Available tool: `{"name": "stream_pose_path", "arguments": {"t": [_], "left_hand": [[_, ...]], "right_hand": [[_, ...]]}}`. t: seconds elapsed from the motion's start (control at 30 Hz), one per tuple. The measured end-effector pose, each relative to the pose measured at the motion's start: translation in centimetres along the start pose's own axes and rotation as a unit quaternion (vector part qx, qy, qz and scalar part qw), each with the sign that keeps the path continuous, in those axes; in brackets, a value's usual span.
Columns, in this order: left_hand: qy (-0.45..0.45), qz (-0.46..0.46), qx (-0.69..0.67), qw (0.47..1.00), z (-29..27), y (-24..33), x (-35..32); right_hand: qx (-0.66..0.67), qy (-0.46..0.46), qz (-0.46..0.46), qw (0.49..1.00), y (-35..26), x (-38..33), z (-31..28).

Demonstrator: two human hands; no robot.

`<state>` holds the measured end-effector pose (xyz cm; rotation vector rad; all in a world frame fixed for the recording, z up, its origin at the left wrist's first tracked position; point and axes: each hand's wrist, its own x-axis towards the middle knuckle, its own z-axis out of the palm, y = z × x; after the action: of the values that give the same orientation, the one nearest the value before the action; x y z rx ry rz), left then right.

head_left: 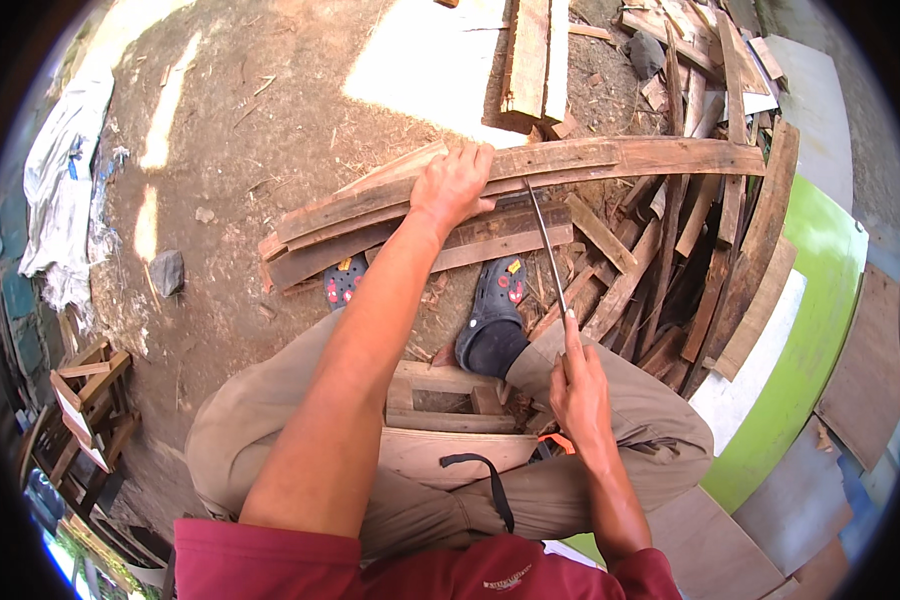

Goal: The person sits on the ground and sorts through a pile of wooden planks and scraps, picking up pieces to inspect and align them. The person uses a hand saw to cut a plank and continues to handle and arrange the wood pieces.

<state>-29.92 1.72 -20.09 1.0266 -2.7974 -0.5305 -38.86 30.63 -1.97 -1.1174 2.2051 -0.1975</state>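
Observation:
My left hand (455, 185) is closed over a long brown wooden plank (670, 157), pressing it on a stack of other boards. The plank lies crosswise in front of my feet. In my right hand (582, 395) is what looks like a handsaw (550, 240), its thin dark blade seen nearly edge-on. My index finger stretches along it, and the far tip meets the plank's near edge, right of my left hand. The handle is mostly hidden by my fingers. An orange piece (558, 441) shows beside my right wrist; I cannot tell whether it belongs to the saw.
Below the plank, loose boards (510, 235) lie by my shoe (495, 300). Scrap timber (720, 270) heaps at right beside a green panel (800, 340). Thick beams (536, 60) lie ahead. A wooden frame (450, 425) sits between my legs; a white sack (70, 180) lies far left.

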Motion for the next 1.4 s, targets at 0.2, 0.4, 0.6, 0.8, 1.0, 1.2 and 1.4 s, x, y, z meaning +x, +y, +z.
{"name": "stream_pose_path", "arguments": {"t": [0.2, 0.4, 0.6, 0.8, 1.0, 1.2, 1.4], "left_hand": [[0.002, 0.007, 0.002, 1.000, -0.3, 0.0, 0.2], [0.013, 0.013, -0.004, 1.000, -0.2, 0.1, -0.2], [-0.004, 0.010, -0.020, 1.000, -0.3, -0.2, 0.3], [-0.026, -0.002, -0.020, 0.999, -0.1, -0.3, 0.2], [-0.025, -0.004, -0.021, 0.999, -0.9, 0.0, 0.3], [0.011, 0.010, 0.002, 1.000, -0.1, -0.6, 0.7], [-0.003, -0.018, 0.033, 0.999, -0.3, 1.1, 1.0]], "right_hand": [[0.000, 0.004, -0.007, 1.000, 0.1, 0.2, 0.2], [-0.010, 0.006, -0.011, 1.000, 0.0, 0.4, 0.5], [-0.012, 0.013, -0.009, 1.000, -0.1, 0.4, 0.6], [0.017, -0.010, 0.037, 0.999, -1.1, -2.1, -4.9], [-0.056, 0.164, 0.045, 0.984, -3.3, -3.8, -16.6], [0.141, 0.338, 0.069, 0.928, 4.8, -0.3, -20.9], [0.073, 0.345, 0.075, 0.933, 13.3, 4.2, 0.7]]}}
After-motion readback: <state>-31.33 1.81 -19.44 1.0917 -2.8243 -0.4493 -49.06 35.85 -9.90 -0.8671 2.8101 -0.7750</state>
